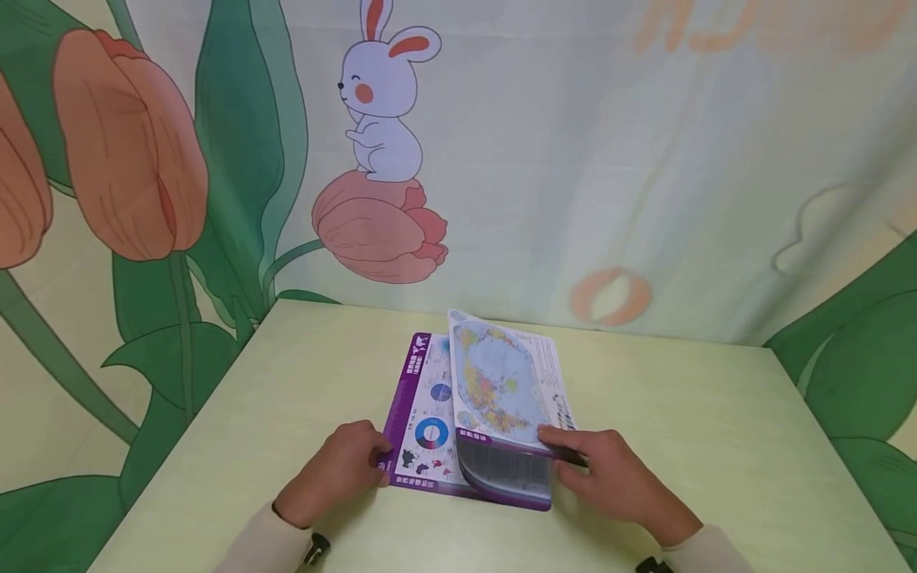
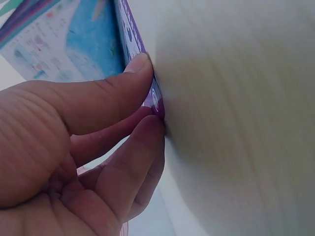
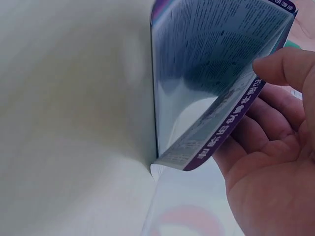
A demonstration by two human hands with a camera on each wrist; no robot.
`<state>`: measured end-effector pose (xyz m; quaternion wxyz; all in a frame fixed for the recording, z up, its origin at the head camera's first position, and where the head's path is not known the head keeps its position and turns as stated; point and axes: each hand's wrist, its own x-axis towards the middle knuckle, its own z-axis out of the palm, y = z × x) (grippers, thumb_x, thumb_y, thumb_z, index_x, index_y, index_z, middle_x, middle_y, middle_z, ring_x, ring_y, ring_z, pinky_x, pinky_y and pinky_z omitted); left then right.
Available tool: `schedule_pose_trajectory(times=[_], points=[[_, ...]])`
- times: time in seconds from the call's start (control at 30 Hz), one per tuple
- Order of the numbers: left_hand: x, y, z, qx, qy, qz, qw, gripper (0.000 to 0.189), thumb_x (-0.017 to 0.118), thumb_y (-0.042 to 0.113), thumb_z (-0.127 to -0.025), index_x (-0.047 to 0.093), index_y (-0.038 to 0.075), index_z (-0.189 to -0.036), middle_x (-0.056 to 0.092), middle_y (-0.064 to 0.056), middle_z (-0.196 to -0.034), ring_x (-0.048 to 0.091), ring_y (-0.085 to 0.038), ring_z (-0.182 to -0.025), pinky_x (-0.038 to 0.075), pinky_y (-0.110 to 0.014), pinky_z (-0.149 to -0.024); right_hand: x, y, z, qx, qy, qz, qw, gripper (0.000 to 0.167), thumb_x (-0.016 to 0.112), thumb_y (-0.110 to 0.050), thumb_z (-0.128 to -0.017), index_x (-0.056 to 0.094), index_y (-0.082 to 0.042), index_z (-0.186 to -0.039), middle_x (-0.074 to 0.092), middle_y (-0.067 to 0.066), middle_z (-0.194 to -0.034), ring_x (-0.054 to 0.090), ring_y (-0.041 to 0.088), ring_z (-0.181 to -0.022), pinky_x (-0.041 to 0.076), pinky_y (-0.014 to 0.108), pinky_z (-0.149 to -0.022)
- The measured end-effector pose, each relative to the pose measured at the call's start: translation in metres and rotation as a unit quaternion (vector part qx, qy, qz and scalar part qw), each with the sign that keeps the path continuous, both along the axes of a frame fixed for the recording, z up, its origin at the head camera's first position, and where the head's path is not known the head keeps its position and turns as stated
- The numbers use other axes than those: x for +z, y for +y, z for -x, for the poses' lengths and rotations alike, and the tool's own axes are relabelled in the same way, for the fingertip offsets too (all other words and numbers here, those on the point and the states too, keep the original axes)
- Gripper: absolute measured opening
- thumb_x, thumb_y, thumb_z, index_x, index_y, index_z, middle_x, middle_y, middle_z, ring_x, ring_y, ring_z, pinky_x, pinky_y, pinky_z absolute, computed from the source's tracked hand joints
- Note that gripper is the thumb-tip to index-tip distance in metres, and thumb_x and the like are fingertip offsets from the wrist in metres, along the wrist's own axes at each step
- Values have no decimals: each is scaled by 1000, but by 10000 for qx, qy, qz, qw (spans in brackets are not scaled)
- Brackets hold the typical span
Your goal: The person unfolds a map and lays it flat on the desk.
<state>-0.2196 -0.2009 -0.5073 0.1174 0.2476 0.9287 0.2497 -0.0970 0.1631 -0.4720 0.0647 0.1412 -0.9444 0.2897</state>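
Note:
A folded world map (image 1: pixel 499 374) with purple edges lies on the table in the head view. Its upper panel is lifted at an angle over the lower panel (image 1: pixel 430 398), which bears charts and small coloured shapes. My left hand (image 1: pixel 349 460) pinches the near left corner; in the left wrist view the thumb (image 2: pixel 110 96) lies over the purple edge and the fingers sit against its other side. With thumb and fingers, my right hand (image 1: pixel 609 471) holds the raised panel at its near right corner. The right wrist view shows dense print on the inner face (image 3: pixel 206 44) of the fold.
The pale yellow table (image 1: pixel 680 406) extends on both sides of the map. Behind it hangs a curtain (image 1: pixel 537 159) printed with tulips and a rabbit, close to the table's back edge.

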Motion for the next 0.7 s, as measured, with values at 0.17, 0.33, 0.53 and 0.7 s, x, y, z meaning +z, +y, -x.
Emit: schedule_pose_trajectory(times=[0.17, 0.33, 0.53, 0.7], points=[[-1, -12, 4, 187, -84, 23, 9998, 37, 92, 7, -80, 80, -1, -114, 62, -2, -90, 53, -16, -82, 50, -33, -77, 7, 8, -1, 2, 24, 459, 9989, 43, 75, 2, -89, 76, -9, -131, 75, 7, -131, 69, 16, -120, 61, 34, -93], [-1, -23, 8, 270, -120, 43, 9996, 38, 91, 6, -80, 79, -1, -116, 63, -3, -92, 55, -16, -83, 52, -33, -78, 16, 19, -6, 40, -88, 728, 9973, 41, 76, 0, -92, 75, -9, -132, 75, 9, -131, 69, 9, -118, 60, 29, -93], [-3, -38, 13, 305, -48, 49, 9995, 38, 91, 5, -79, 79, -2, -115, 63, -3, -91, 54, -16, -83, 52, -33, -76, 27, 36, -16, 152, -511, 1357, 9893, 41, 74, -6, -98, 69, -5, -139, 70, 20, -136, 69, 3, -116, 56, 18, -93], [-2, -49, 16, 407, -154, 39, 9990, 39, 89, 2, -81, 78, -4, -118, 64, -4, -94, 55, -17, -84, 54, -34, -77, 32, 53, -27, -55, -664, 1563, 9855, 42, 73, -7, -99, 68, -7, -141, 69, 18, -139, 68, -2, -115, 57, 18, -92]])
